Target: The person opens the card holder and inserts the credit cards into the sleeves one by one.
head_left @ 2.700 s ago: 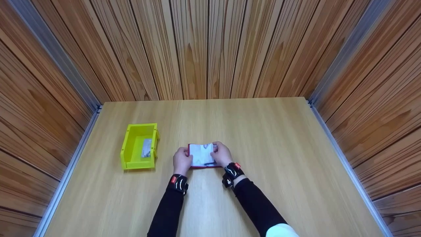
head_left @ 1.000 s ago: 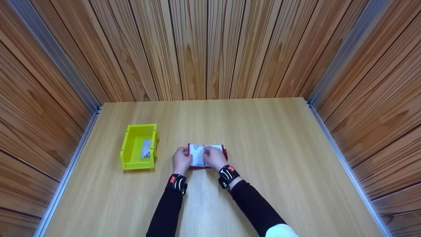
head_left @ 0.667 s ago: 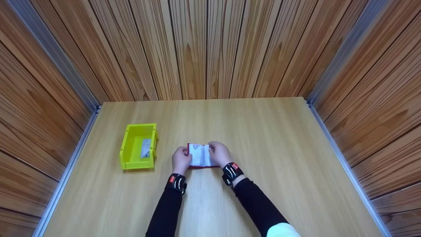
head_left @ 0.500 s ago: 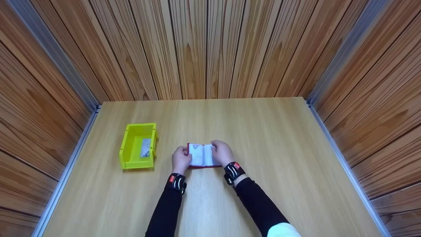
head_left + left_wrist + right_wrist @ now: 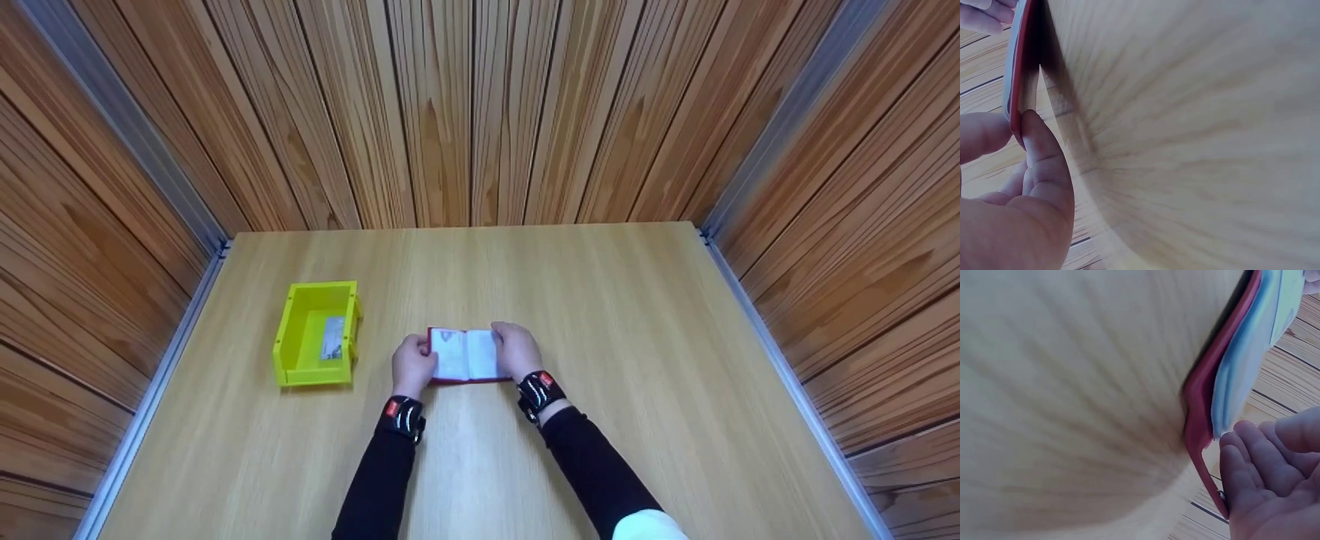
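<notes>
At the far left of the head view rose a wall of wood planks (image 5: 82, 247). Beside it, left of centre on the desk (image 5: 637, 315), stood a yellow-green plastic bin (image 5: 315, 376) holding a small grey-and-white card (image 5: 332, 339), its print too small to read.

Next came the person's left hand (image 5: 413, 366), above a black wrist strap (image 5: 405, 417) and a black sleeve. Its grip was a narrow pinch, thumb and finger drawn together on the red cover's left edge.

Near the lower centre of the frame the red-covered booklet (image 5: 450, 361) lay spread, pale pages facing up, a fold down the middle. A faint print marked the left page's top.

At the booklet's right edge was the person's right hand (image 5: 517, 351), likewise strapped. Its grip was loose: the fingers bent slightly beside the page corner, the thumb well apart from them, and the cover's snap flap (image 5: 1211, 481) ran down against the fingers.
</notes>
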Demonstrator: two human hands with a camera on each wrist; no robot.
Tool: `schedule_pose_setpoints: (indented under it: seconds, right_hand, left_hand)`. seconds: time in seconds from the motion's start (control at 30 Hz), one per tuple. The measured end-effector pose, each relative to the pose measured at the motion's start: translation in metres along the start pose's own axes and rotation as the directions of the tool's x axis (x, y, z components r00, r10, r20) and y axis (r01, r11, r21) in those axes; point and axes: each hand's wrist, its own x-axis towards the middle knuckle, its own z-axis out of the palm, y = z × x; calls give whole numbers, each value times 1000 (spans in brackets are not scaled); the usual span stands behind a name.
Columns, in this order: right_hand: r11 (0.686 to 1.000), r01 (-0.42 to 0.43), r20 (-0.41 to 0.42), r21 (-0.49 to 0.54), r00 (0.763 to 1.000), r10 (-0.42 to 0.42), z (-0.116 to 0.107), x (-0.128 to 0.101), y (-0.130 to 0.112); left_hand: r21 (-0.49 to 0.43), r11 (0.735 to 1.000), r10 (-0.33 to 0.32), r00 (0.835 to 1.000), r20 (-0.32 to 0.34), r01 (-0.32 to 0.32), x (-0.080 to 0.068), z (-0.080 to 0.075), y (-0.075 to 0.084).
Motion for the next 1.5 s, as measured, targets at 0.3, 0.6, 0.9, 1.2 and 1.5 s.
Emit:
schedule_pose_setpoints:
  seconds: [0.3, 0.6, 0.9, 1.2, 1.5]
  right_hand:
    - [996, 36, 29, -85, 999, -34, 2, -2, 1]
    - [991, 62, 34, -119, 998, -58, 1, -3, -2]
    - [993, 48, 48, -104, 998, -43, 2, -4, -7]
    - [991, 93, 23, -92, 996, -91, 7, -5, -10]
    - [992, 116, 68, -44, 991, -113, 7, -7, -20]
  left_hand:
    - [16, 999, 28, 1000, -15, -28, -1, -1, 0]
    - [11, 1000, 9, 1000, -1, -9, 0, 0, -1]
    - [-1, 1000, 11, 1000, -12, -11, 0, 0, -1]
    - [8, 999, 47, 998, -30, -47, 0, 0, -3]
    - [19, 998, 58, 998, -26, -57, -1, -1, -1]
